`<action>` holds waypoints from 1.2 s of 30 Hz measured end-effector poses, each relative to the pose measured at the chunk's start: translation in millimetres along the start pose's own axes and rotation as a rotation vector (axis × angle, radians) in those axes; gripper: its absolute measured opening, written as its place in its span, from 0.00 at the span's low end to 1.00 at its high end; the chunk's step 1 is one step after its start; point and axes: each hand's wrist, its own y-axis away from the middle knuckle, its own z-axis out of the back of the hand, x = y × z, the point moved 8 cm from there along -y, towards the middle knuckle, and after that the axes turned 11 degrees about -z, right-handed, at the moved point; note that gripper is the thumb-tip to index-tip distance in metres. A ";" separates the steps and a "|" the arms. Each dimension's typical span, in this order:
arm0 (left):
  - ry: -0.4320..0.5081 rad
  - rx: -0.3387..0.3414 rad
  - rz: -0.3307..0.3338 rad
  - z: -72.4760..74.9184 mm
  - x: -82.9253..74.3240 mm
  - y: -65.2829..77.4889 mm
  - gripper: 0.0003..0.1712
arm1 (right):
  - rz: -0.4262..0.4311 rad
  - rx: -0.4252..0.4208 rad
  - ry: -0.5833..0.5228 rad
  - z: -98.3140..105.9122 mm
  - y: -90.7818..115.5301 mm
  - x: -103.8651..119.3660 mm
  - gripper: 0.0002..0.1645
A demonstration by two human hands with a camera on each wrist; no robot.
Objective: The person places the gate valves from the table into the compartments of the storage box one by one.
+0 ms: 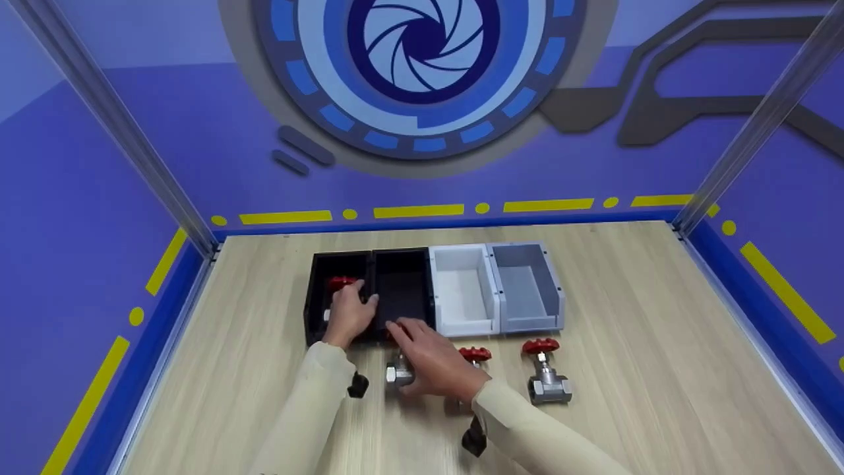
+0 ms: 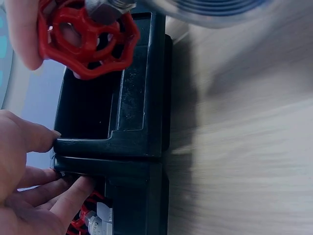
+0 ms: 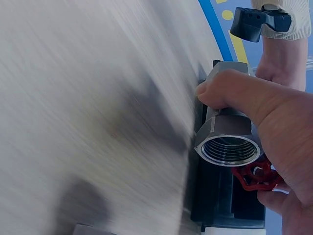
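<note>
My right hand point(image 1: 435, 359) grips a steel gate valve point(image 1: 398, 373) with a red handwheel. In the right wrist view the thumb lies across the valve's body point(image 3: 232, 122), its threaded opening facing the camera. In the left wrist view this handwheel point(image 2: 88, 39) hangs over the second black bin. My left hand point(image 1: 353, 315) reaches into the leftmost black bin point(image 1: 315, 290), thumb at the divider and fingers inside. Another gate valve point(image 2: 98, 218) lies in that bin beside those fingers, its red handwheel point(image 1: 341, 283) partly hidden by the hand in the head view.
Right of the black bins point(image 1: 402, 280) stand a white bin point(image 1: 496, 316) and a grey bin point(image 1: 559, 307), side by side. One gate valve point(image 1: 476, 354) is mostly hidden behind my right hand; another point(image 1: 550, 382) stands farther right on the wooden table point(image 1: 659, 369). Blue panels point(image 1: 165, 152) surround the table.
</note>
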 end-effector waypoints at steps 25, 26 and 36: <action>0.061 0.004 0.055 1.3 2.5 -1.1 0.29 | -0.002 -0.020 0.012 21.9 -19.8 -6.8 0.68; 0.056 0.001 0.052 1.5 2.4 -1.2 0.29 | -0.002 -0.022 0.015 22.6 -20.9 -7.3 0.68; 0.037 -0.002 0.055 0.5 3.8 -2.7 0.29 | -0.015 -0.030 0.011 30.4 -34.1 -14.4 0.69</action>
